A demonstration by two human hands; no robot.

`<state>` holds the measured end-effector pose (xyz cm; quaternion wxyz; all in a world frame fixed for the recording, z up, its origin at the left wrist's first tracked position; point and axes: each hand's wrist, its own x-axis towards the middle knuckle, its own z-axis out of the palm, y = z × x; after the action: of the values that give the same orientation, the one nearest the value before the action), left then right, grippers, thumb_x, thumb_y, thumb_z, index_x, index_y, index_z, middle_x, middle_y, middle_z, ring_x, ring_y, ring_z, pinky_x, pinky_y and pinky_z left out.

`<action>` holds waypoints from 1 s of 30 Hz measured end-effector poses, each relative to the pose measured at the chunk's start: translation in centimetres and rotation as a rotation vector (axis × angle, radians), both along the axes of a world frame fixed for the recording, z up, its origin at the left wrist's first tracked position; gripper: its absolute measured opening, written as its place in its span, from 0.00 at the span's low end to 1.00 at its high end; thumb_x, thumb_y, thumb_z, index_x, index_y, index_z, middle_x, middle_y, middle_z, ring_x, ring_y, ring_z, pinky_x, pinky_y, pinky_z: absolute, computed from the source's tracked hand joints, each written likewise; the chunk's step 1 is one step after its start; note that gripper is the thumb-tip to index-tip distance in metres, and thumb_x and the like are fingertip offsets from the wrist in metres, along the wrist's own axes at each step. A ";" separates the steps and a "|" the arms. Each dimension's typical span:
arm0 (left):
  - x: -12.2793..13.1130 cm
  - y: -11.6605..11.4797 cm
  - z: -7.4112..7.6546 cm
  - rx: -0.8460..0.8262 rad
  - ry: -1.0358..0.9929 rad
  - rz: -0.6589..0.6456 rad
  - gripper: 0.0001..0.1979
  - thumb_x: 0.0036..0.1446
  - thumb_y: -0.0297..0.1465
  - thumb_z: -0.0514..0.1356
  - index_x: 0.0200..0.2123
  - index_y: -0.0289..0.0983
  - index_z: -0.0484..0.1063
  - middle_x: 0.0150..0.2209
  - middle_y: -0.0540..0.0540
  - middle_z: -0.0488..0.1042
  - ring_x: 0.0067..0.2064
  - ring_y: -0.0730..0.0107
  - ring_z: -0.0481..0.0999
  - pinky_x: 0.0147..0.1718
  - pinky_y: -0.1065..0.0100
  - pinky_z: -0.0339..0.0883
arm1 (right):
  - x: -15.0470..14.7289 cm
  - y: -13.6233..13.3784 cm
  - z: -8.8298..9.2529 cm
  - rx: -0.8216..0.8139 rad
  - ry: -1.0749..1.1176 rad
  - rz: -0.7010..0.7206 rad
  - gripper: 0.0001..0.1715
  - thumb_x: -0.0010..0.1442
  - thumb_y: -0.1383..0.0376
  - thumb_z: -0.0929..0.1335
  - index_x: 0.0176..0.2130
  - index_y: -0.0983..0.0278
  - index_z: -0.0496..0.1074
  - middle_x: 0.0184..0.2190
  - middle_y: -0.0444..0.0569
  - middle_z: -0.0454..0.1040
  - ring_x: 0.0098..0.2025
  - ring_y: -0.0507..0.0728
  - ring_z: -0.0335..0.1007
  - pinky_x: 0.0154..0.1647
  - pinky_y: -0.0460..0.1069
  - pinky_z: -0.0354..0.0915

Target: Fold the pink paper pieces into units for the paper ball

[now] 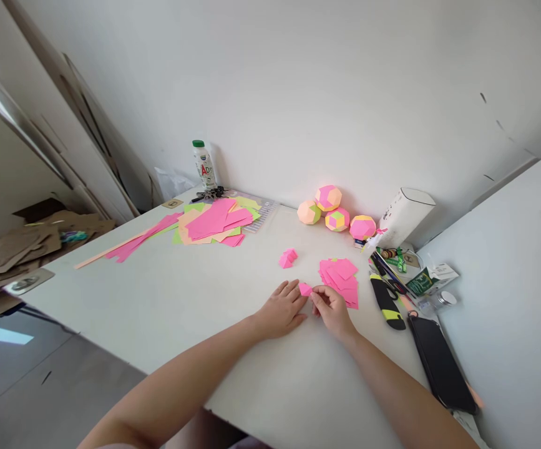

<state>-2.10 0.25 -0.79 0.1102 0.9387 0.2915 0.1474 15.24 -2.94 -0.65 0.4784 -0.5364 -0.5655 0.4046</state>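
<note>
A small folded pink paper piece [305, 289] is between my hands near the middle of the white table. My right hand [333, 310] pinches its right edge between thumb and finger. My left hand [280, 310] lies flat on the table with fingers stretched out, its fingertips beside the piece's left side. Just beyond the left fingertips sits a small cluster of folded pink paper [288, 258]. Flat pink paper squares [340, 277] lie in an overlapping pile past my right hand, which partly covers them.
Several multicoloured paper balls [328, 198] stand by the wall. Pink, green and peach sheets [211, 223] and long strips [143, 237] lie at the left, near a bottle [203, 165]. A utility knife [386, 301], a black phone-like slab [442, 362] and a white box [405, 217] line the right.
</note>
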 end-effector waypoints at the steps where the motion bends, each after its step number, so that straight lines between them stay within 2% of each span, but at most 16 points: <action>1: 0.0 0.0 0.1 0.005 0.011 -0.001 0.21 0.60 0.36 0.50 0.55 0.35 0.61 0.54 0.38 0.64 0.62 0.49 0.52 0.58 0.47 0.48 | 0.0 0.0 0.0 -0.002 -0.009 0.001 0.11 0.58 0.58 0.66 0.33 0.64 0.69 0.18 0.41 0.67 0.21 0.52 0.64 0.23 0.46 0.63; 11: 0.0 -0.2 -0.1 0.064 0.014 -0.003 0.20 0.60 0.36 0.50 0.54 0.36 0.61 0.52 0.38 0.66 0.62 0.51 0.53 0.58 0.48 0.49 | 0.1 0.1 0.0 -0.021 -0.016 -0.011 0.12 0.57 0.57 0.66 0.33 0.64 0.69 0.17 0.41 0.67 0.20 0.52 0.64 0.22 0.46 0.63; 17: 0.2 -0.5 0.2 0.079 0.045 0.016 0.20 0.59 0.37 0.50 0.53 0.36 0.62 0.54 0.38 0.65 0.60 0.51 0.56 0.57 0.49 0.49 | -0.6 0.6 0.7 -0.081 -0.018 -0.097 0.14 0.55 0.55 0.66 0.34 0.65 0.70 0.17 0.43 0.68 0.19 0.53 0.64 0.19 0.46 0.62; 20: 0.3 -0.7 0.7 0.070 0.065 0.018 0.20 0.59 0.37 0.50 0.52 0.36 0.63 0.54 0.39 0.65 0.58 0.52 0.58 0.58 0.49 0.48 | -1.7 2.0 1.2 -0.119 -0.138 -0.115 0.14 0.55 0.57 0.64 0.33 0.65 0.71 0.20 0.45 0.71 0.19 0.54 0.65 0.17 0.46 0.61; 22: 0.2 -0.7 1.0 0.053 0.077 0.023 0.22 0.59 0.37 0.49 0.54 0.34 0.61 0.56 0.37 0.63 0.59 0.51 0.57 0.58 0.50 0.47 | -2.5 3.5 1.4 -0.095 -0.258 -0.113 0.13 0.55 0.59 0.63 0.33 0.65 0.72 0.23 0.47 0.74 0.20 0.54 0.67 0.22 0.48 0.65; 26: 0.1 -0.9 1.6 0.016 0.101 0.037 0.26 0.59 0.39 0.50 0.58 0.33 0.57 0.59 0.35 0.60 0.62 0.50 0.53 0.58 0.49 0.47 | -4.0 6.6 1.3 -0.074 -0.310 -0.115 0.10 0.51 0.64 0.65 0.29 0.64 0.75 0.29 0.49 0.78 0.31 0.57 0.73 0.33 0.49 0.66; 30: 0.1 -1.0 1.6 -0.003 0.118 0.036 0.27 0.61 0.39 0.47 0.59 0.32 0.55 0.60 0.34 0.58 0.62 0.49 0.52 0.59 0.49 0.46 | -4.6 8.1 1.1 -0.048 -0.370 -0.139 0.10 0.50 0.64 0.64 0.27 0.64 0.75 0.28 0.49 0.78 0.32 0.58 0.72 0.33 0.49 0.65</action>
<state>-1.96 -0.70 0.82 0.0917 0.9401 0.3146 0.0936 10.62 5.17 0.41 0.3802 -0.6507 -0.5955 0.2783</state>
